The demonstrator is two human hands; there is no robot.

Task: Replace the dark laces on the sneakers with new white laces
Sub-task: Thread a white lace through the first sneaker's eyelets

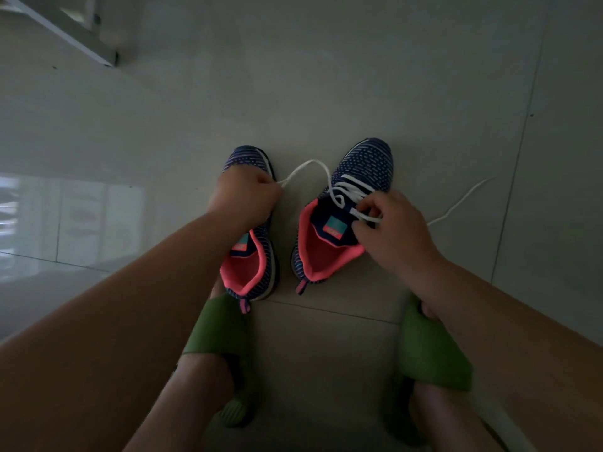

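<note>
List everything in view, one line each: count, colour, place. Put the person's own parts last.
sneakers: two, navy with pink lining, side by side on the floor; left sneaker, right sneaker
white lace: one, white, threaded through the right sneaker, one end pulled left, the other trailing right on the floor
floor: grey tiles
white frame: one, top left corner
slippers: two, green, on the feet; left slipper, right slipper
left hand: pinches one lace end over the left sneaker
right hand: fingers hold the lace at the right sneaker's eyelets

Dim room, grey tiled floor (326,76), window glare at left, white frame (65,27) top left
</note>
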